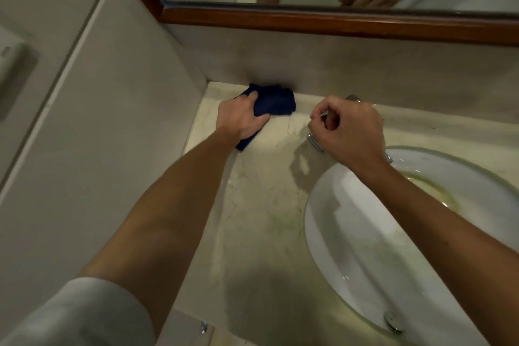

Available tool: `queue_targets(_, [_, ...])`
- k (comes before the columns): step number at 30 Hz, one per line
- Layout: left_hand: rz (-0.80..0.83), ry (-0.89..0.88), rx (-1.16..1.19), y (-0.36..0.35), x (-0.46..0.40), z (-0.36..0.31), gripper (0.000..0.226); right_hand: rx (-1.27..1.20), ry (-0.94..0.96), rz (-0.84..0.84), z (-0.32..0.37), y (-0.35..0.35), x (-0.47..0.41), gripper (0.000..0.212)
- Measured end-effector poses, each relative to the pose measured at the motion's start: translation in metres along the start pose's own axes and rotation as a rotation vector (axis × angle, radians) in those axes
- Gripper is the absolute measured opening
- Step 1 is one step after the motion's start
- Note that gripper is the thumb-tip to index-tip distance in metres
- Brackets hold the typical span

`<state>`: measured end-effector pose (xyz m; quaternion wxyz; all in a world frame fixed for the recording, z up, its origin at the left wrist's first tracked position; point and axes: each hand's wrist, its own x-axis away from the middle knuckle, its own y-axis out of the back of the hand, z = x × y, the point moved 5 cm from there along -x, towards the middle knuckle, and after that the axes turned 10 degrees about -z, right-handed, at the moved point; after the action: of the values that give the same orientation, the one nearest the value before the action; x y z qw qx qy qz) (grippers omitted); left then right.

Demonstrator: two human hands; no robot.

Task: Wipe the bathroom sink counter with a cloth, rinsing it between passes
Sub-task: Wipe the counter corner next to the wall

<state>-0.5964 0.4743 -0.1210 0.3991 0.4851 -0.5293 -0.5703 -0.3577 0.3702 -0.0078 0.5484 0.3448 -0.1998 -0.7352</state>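
Note:
A dark blue cloth (276,102) lies bunched on the pale marble counter (261,191), in the back left corner against the backsplash. My left hand (243,118) grips the cloth and holds it down on the counter. My right hand (348,132) hovers over the chrome tap (316,143) behind the basin, fingers curled round a thin metal part of it. The white oval sink basin (345,219) sits to the right, stained yellowish near the middle.
A wood-framed mirror (309,18) hangs above the backsplash and reflects my right hand. Tiled wall closes the left side, with a white fixture (11,64) at the far left. A chrome overflow fitting (393,322) shows at the basin's near rim.

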Motion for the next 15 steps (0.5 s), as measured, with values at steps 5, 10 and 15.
queue_targets(5, [-0.041, -0.066, -0.029, -0.002, -0.008, -0.007, 0.061, -0.036, -0.002, 0.000, 0.005, 0.000, 0.000, 0.007])
queue_targets(10, [-0.053, -0.256, -0.020, 0.000, -0.018, -0.060, 0.057, 0.015, 0.017, 0.018, 0.007, 0.000, 0.001, 0.010])
queue_targets(15, [-0.059, -0.354, 0.017, 0.003, -0.018, -0.099, 0.056, 0.065, 0.016, 0.026, 0.010, 0.000, 0.001, 0.012])
